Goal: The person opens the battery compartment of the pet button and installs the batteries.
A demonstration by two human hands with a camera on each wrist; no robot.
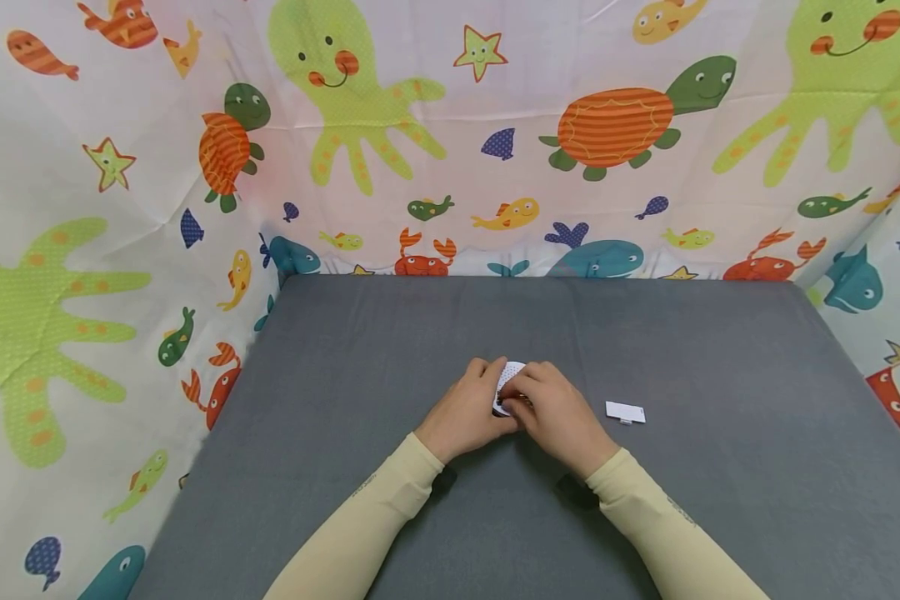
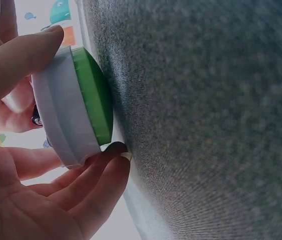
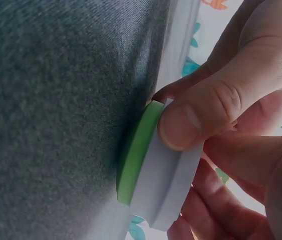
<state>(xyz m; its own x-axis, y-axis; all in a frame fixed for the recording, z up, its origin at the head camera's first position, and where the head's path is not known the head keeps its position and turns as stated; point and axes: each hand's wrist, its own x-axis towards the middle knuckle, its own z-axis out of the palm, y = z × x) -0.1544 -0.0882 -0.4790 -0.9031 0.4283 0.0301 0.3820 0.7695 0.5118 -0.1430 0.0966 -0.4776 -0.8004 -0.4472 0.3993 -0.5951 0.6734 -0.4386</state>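
Note:
My left hand point(image 1: 468, 414) grips a round white and green device point(image 2: 63, 107) by its rim, thumb on one side and fingers on the other. The device's green side faces the grey table, and its perforated white part shows in the head view. Over its upper face, my right hand point(image 1: 558, 414) has curled fingers, pinching a small dark piece point(image 2: 36, 116) with a pale end. Most of that piece is hidden by the fingers, so its kind is unclear. Right of my right hand, a small white rectangular cover point(image 1: 626, 412) with a tab lies on the table.
The grey table point(image 1: 390, 333) spreads around both hands. Behind it and along its sides hangs a white curtain point(image 1: 435, 100) printed with sea animals.

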